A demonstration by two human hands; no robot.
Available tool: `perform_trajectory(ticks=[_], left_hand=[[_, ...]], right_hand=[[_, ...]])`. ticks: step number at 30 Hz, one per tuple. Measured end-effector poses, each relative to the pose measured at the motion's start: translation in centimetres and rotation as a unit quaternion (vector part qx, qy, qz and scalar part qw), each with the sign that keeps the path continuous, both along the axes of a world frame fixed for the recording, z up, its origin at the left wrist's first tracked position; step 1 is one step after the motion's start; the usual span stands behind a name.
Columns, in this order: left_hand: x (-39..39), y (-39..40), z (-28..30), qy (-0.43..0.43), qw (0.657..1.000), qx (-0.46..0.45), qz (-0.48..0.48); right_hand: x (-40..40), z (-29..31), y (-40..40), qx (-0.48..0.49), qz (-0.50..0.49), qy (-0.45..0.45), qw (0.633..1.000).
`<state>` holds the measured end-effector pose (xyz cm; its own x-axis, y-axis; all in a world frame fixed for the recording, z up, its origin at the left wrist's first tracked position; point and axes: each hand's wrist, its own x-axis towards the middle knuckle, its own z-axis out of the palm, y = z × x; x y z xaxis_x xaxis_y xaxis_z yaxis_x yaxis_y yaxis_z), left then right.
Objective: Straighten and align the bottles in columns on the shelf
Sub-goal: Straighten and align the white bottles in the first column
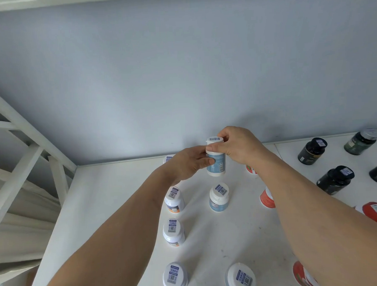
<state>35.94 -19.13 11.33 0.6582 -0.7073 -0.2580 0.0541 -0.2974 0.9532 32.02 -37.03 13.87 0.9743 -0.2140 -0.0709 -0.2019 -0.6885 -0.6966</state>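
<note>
- Both hands closed on one white bottle (216,163) with a blue label, held upright near the back wall (179,77), above the white shelf (112,201)
- Left hand (185,165) curled round the bottle's body, thumb pressed on the label
- Right hand (238,145) gripped the upper part, fingers pinching at the cap (214,139)
- Cannot tell whether the bottle's base touched the shelf
- Directly in front of it: a second blue-label bottle (218,197), upright; a third (240,278) at the near edge
- To the left: a column of orange-label bottles (174,232), all upright, code stickers on caps
- To the right: red bottles (375,211), partly hidden by the right forearm
- Far right: dark bottles (312,150), out of line, well apart
</note>
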Motion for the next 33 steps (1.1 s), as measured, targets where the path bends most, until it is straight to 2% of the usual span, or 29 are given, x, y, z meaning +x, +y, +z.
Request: perform_trajectory(ticks=[7,9,11,13,16,20,33], left_hand=[[0.5,-0.2,0.1,-0.005,1.000,0.015,-0.011],[0.7,-0.3,0.1,-0.032,0.999,0.038,0.003],[1.0,-0.4,-0.1,-0.094,0.992,0.087,0.015],[1.3,-0.4,-0.5,-0.202,0.966,0.163,0.013],[1.2,-0.4,-1.3,-0.340,0.903,0.262,-0.003],[1.4,-0.1,-2.6,-0.426,0.839,0.338,-0.025],[0.7,0.6,-2.7,-0.450,0.822,0.348,-0.017]], right_hand=[[0.1,-0.3,0.0,0.010,-0.013,-0.001,1.000],[0.2,-0.8,0.0,0.024,-0.018,-0.001,1.000],[0.3,-1.3,0.2,0.031,-0.020,-0.005,0.999],[0.3,-2.1,0.5,0.035,-0.022,-0.006,0.999],[0.0,-3.4,0.9,0.043,-0.023,-0.005,0.999],[-0.2,-4.8,1.5,0.041,-0.022,-0.001,0.999],[-1.1,-5.3,2.1,-0.022,0.007,0.004,1.000]])
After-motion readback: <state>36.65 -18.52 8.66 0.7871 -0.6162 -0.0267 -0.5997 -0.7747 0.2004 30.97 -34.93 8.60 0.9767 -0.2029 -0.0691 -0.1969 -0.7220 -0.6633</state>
